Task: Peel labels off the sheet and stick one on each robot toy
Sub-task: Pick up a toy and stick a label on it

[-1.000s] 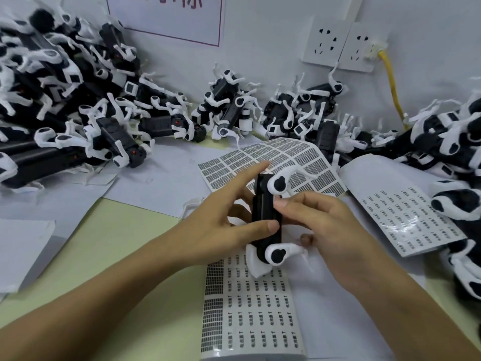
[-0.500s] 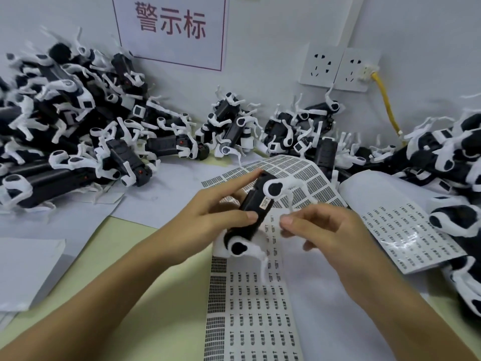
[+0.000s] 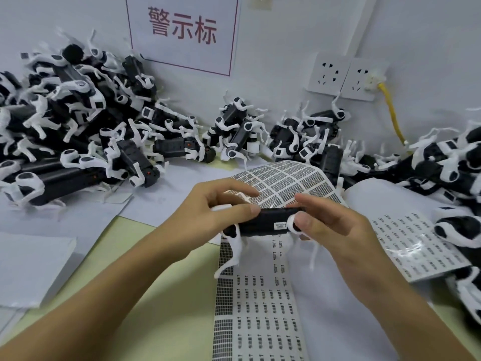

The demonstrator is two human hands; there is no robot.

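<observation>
My left hand grips one end of a black-and-white robot toy, thumb on top and fingers curled behind. My right hand pinches the other end, thumb pressed on the white leg joint. I see the toy lying level between them, above the label sheet, with a small white label stuck on its black side near my right thumb. Heaps of the same toys line the wall beneath a red-lettered sign. Another label sheet lies to the right.
</observation>
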